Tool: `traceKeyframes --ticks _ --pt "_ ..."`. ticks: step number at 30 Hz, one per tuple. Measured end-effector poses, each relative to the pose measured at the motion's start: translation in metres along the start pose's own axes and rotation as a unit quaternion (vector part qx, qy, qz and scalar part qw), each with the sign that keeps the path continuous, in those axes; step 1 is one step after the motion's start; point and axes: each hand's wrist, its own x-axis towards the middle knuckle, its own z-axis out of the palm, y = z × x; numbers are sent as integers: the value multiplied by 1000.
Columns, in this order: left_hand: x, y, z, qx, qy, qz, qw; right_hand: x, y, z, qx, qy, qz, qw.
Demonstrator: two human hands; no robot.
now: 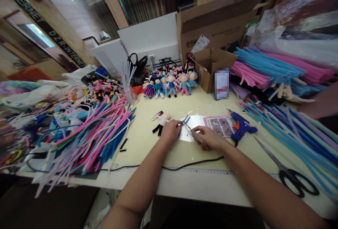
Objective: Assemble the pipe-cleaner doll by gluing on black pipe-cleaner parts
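My left hand (pixel 171 131) is closed, pinching a short strip of blue pipe cleaner (pixel 187 119) that pokes out past the fingertips. A slim grey metal tool (pixel 198 138), tweezers or small snips, is gripped in my right hand (pixel 210 137). Its tip points at the blue strip. Beside my left hand lies a small doll (pixel 164 119) with a pale head, white top and black limbs, partly covered by the hand. Below both hands is a shiny silvery-white sheet (pixel 187 133). A blue glue gun (pixel 240 127) rests on a printed card (pixel 221 125) to the right.
Black-handled scissors (pixel 287 172) lie at the right front. Pipe cleaners are heaped at left (pixel 105 137) and right (pixel 290 130). Finished dolls (pixel 171 81) stand at the back by an open carton (pixel 208 68) and a phone (pixel 221 84). A black cable (pixel 185 167) crosses the front.
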Motion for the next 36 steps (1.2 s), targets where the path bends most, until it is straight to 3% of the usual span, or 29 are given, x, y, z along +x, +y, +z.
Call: traceKeyframes --ticks 36 --pt "-2 2 0 -1 -5 3 1000 2 8 -7 -51 -33 -3 998"
